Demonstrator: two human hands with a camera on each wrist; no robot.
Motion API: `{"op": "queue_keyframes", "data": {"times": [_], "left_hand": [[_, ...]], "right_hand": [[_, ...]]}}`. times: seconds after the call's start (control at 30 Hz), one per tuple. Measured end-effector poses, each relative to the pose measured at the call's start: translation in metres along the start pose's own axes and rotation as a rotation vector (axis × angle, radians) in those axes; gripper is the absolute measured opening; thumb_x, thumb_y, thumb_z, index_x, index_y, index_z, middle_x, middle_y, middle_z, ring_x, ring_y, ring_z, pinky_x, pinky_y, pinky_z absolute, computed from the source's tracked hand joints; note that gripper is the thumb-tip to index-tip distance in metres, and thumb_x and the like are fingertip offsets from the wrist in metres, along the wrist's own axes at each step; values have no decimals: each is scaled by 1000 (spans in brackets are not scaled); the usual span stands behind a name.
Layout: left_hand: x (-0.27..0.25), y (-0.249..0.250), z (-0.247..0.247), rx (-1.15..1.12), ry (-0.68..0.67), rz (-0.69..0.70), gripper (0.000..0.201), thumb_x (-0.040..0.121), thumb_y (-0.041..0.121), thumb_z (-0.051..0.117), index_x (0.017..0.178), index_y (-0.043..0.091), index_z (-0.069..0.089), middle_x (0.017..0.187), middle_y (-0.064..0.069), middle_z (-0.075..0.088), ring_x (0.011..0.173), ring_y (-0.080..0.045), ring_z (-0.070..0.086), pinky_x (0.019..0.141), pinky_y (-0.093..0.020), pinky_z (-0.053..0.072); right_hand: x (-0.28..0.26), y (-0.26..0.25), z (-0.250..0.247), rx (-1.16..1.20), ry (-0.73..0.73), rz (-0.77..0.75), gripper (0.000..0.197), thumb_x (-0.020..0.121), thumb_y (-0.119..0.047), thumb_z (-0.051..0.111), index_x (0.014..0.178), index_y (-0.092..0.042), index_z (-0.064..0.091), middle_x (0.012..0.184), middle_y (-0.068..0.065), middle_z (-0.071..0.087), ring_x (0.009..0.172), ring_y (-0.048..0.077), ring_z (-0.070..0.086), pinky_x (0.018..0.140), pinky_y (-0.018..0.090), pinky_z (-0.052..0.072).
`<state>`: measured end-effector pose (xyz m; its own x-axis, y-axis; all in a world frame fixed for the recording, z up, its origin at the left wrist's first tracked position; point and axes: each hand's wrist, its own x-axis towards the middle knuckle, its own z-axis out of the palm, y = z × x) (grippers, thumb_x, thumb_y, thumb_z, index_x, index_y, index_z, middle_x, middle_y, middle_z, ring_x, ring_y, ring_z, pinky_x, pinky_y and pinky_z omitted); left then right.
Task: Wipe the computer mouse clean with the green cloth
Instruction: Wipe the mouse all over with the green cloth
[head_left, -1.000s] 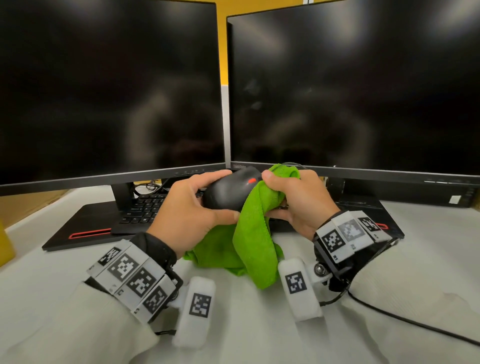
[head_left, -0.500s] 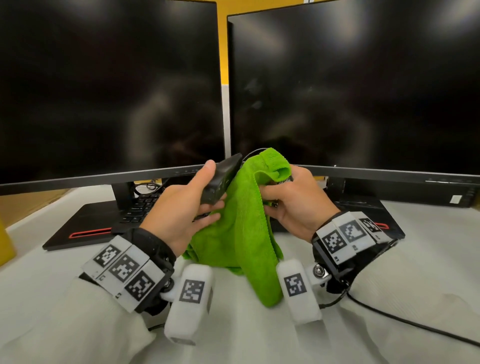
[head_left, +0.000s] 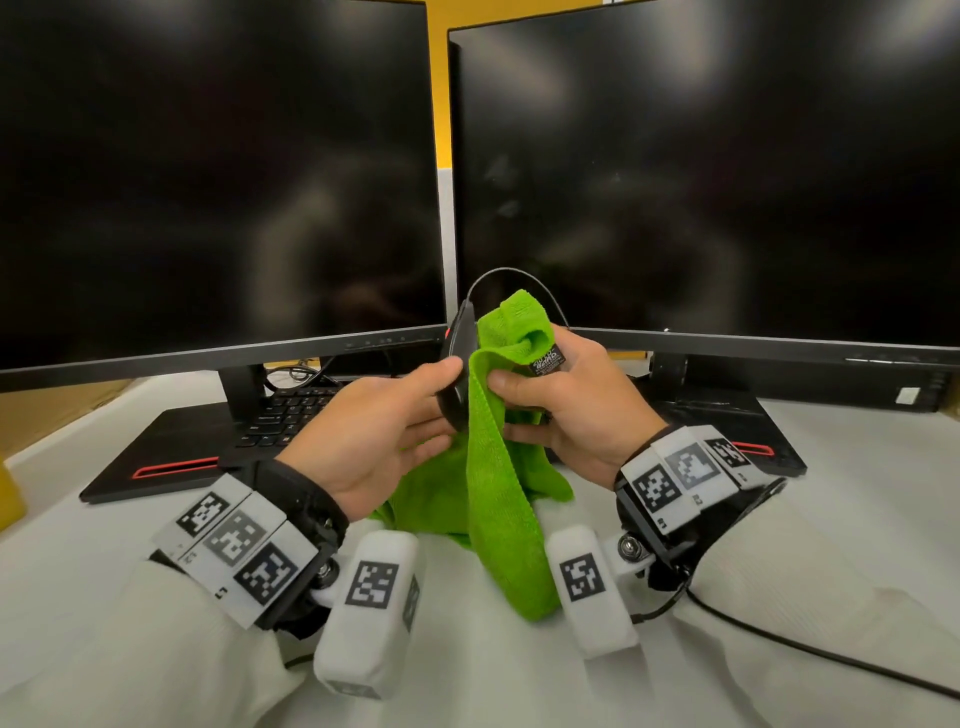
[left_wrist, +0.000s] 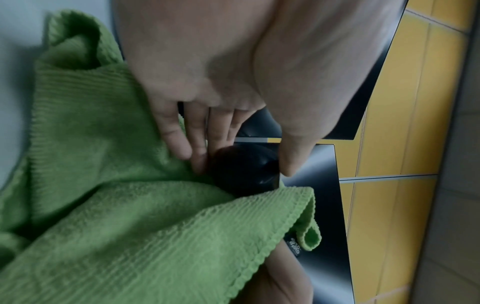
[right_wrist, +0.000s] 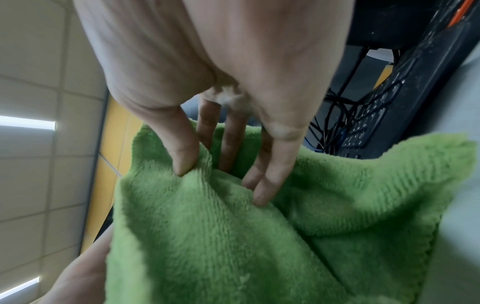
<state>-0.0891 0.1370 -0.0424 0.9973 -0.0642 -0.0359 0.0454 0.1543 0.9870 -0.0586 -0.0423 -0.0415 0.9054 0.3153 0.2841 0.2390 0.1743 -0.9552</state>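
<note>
Since a second ago the black plastic computer mouse (head_left: 457, 364) has tipped upright, edge-on; left hand (head_left: 384, 441) fingers (left_wrist: 197, 148) grip it, right hand (head_left: 566, 410) pinches the green microfibre cloth (head_left: 498, 467) against its right face.

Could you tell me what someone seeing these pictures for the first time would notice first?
The bright green cloth stands out at once, hanging between both hands in front of two large dark monitors. The left hand holds the black mouse on edge, cable looping above it, while the right hand pinches the cloth against the mouse. Behind the hands a black keyboard lies on the white desk.
</note>
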Motion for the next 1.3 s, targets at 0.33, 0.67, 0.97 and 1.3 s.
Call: {"op": "queue_keyframes", "data": {"times": [0.33, 0.67, 0.97, 1.3], "left_hand": [[0, 11, -8, -424, 11, -102, 62, 101, 43, 57, 132, -11, 57, 120, -27, 75, 108, -32, 77, 94, -31, 59], [5, -6, 4, -208, 50, 37, 37, 99, 38, 62, 104, 5, 77, 84, -11, 74, 78, -22, 70, 73, -30, 63], [5, -2, -5, -272, -21, -21, 58, 97, 46, 63, 129, -3, 67, 111, -20, 77, 91, -26, 78, 83, -34, 66], [8, -4, -5, -192, -9, -57, 67, 97, 52, 59, 135, -3, 64, 133, -29, 67, 125, -43, 65, 96, -44, 58]], "right_hand": [[3, -5, 1, 159, 112, 87, 13, 102, -14, 59, 106, -13, 71, 97, 11, 76, 82, 26, 73, 89, 58, 59], [-2, 3, 14, -31, 41, -48, 33, 85, -10, 82, 115, -5, 70, 110, 19, 77, 98, 30, 78, 80, 47, 66], [-1, 7, 7, -46, 74, -113, 29, 75, 7, 83, 101, -4, 74, 109, 28, 74, 100, 42, 75, 83, 59, 63], [-1, 6, 4, -136, 23, -155, 28, 75, 9, 84, 99, -3, 74, 94, 10, 78, 85, 21, 77, 69, 42, 67]]}}
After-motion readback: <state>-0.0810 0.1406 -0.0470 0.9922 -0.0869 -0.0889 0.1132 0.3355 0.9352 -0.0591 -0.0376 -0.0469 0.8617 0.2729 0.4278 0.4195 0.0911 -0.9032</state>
